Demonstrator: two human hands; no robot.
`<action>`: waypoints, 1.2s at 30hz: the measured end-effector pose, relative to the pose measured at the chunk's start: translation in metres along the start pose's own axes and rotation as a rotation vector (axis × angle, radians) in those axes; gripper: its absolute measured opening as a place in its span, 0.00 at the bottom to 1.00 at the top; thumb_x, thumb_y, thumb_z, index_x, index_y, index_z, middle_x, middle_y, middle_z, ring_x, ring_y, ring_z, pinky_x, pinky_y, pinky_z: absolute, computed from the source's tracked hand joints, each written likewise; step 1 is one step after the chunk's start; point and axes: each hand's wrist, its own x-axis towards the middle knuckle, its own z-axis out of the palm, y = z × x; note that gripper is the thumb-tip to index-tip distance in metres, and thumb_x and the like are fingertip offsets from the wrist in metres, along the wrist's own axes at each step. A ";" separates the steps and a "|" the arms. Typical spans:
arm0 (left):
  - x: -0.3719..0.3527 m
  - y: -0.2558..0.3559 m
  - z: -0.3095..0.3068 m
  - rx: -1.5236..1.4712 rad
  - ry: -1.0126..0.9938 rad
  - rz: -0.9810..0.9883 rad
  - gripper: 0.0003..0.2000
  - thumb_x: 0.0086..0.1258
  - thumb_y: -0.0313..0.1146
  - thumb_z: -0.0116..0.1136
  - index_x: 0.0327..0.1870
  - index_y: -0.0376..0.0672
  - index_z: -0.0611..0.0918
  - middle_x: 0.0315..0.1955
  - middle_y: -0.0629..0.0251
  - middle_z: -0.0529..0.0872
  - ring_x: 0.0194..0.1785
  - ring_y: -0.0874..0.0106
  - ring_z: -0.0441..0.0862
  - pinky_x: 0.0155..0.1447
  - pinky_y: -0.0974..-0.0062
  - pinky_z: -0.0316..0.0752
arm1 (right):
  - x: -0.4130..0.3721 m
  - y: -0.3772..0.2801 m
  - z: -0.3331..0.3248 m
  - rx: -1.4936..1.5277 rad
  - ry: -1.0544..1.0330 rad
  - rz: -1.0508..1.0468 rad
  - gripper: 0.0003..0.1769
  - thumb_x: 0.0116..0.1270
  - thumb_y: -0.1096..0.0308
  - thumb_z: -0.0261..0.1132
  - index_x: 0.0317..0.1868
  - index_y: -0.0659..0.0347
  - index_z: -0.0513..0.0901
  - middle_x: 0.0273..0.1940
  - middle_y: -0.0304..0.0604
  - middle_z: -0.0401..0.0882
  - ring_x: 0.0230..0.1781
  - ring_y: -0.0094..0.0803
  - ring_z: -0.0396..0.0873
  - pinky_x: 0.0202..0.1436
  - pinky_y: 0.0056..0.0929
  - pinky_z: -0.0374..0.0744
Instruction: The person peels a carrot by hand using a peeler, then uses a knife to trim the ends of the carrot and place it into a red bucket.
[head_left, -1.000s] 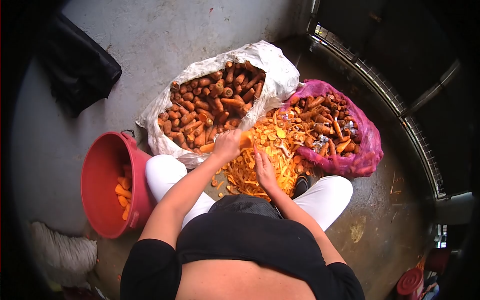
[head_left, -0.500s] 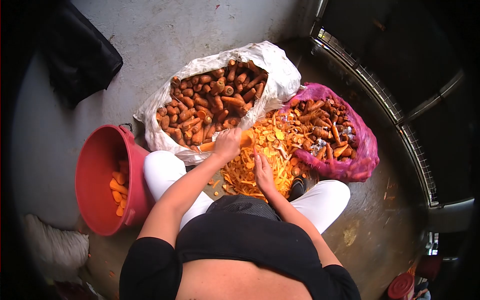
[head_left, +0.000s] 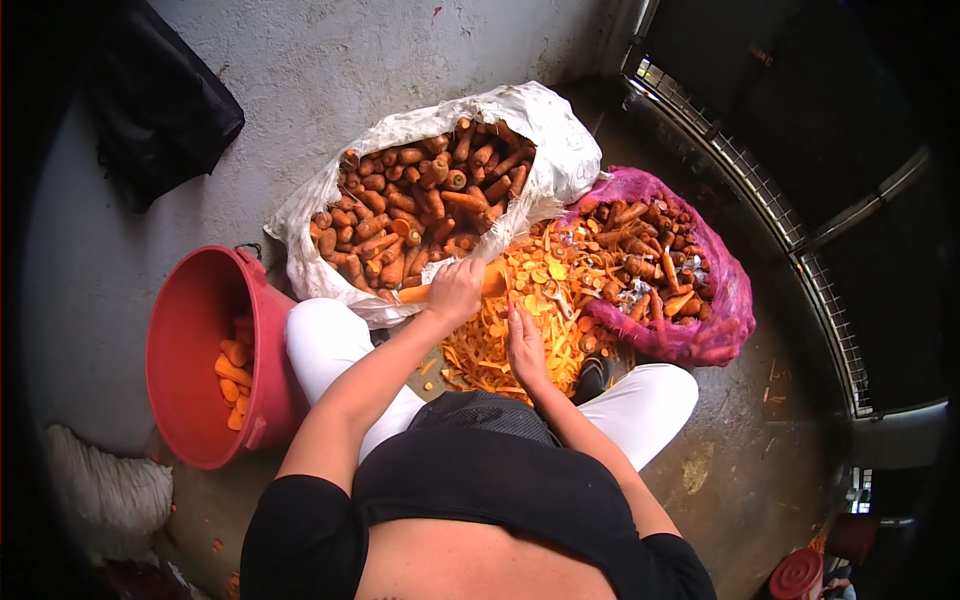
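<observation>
My left hand (head_left: 457,290) is closed round the middle of a large orange carrot (head_left: 494,281), whose peeled thick end points right and whose thin end sticks out on the left. Just right of that thick end, my right hand (head_left: 526,347) is closed on a small thin tool, mostly hidden by the fingers; its kind is not clear. Below both hands lies a heap of carrot peelings and slices (head_left: 485,352). Behind them a white sack (head_left: 565,150) gapes open, full of unpeeled carrots (head_left: 400,205).
A pink mesh sack (head_left: 735,300) with carrot ends and pieces stands to the right. At my left is a red bucket (head_left: 185,400) holding peeled carrots (head_left: 233,380). A black cloth (head_left: 165,110) hangs on the wall. A pale sack (head_left: 110,485) lies at lower left.
The view has shifted very slightly. Both hands stay at nearly the same spot, with the carrot still in my left hand.
</observation>
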 end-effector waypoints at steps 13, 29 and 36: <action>-0.009 -0.001 0.000 0.054 0.039 -0.033 0.14 0.48 0.23 0.59 0.38 0.42 0.73 0.31 0.63 0.80 0.38 0.64 0.81 0.43 0.67 0.71 | 0.004 0.008 0.000 -0.106 -0.069 0.084 0.23 0.78 0.49 0.47 0.54 0.60 0.76 0.20 0.27 0.60 0.18 0.16 0.58 0.21 0.19 0.60; -0.009 0.002 -0.007 -0.010 -0.202 -0.222 0.15 0.47 0.26 0.64 0.37 0.43 0.75 0.31 0.59 0.83 0.38 0.61 0.83 0.45 0.64 0.74 | 0.002 0.005 0.006 -0.076 -0.050 0.025 0.24 0.77 0.47 0.46 0.48 0.60 0.76 0.21 0.31 0.63 0.19 0.18 0.62 0.23 0.20 0.63; -0.012 -0.001 -0.004 -0.026 -0.197 -0.238 0.14 0.48 0.27 0.62 0.38 0.41 0.77 0.31 0.56 0.85 0.36 0.55 0.84 0.42 0.59 0.78 | 0.001 0.005 0.004 -0.096 -0.114 0.130 0.23 0.77 0.48 0.47 0.48 0.61 0.76 0.21 0.31 0.63 0.19 0.18 0.62 0.24 0.22 0.64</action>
